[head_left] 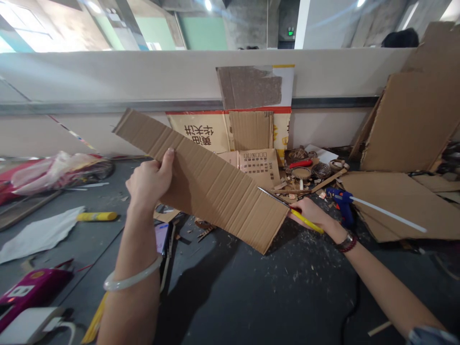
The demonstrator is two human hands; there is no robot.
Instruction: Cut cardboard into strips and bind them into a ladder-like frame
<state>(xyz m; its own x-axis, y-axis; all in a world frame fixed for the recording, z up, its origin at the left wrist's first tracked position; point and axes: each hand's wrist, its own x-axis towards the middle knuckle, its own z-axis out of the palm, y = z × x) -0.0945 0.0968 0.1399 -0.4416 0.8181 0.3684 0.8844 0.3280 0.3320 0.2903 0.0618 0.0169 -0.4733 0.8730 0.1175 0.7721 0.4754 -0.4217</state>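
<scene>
A long strip of corrugated cardboard [215,182] slants across the middle of the view, held up over the dark table. My left hand [151,179] grips its lower left edge, thumb pressed flat on the face. My right hand [311,213] is closed around yellow-handled scissors [305,220]. Their metal blade lies over the strip's upper right edge, near its right end. Whether the blades are spread apart I cannot tell. Part of the right hand is hidden behind the strip and the scissors.
A blue glue gun [343,203] with a white glue stick lies right of my right hand. Large cardboard sheets [406,120] lean at the right. Cardboard scraps and small craft pieces lie behind. Left are a phone [162,237], a yellow tube [97,216] and a white charger [30,326].
</scene>
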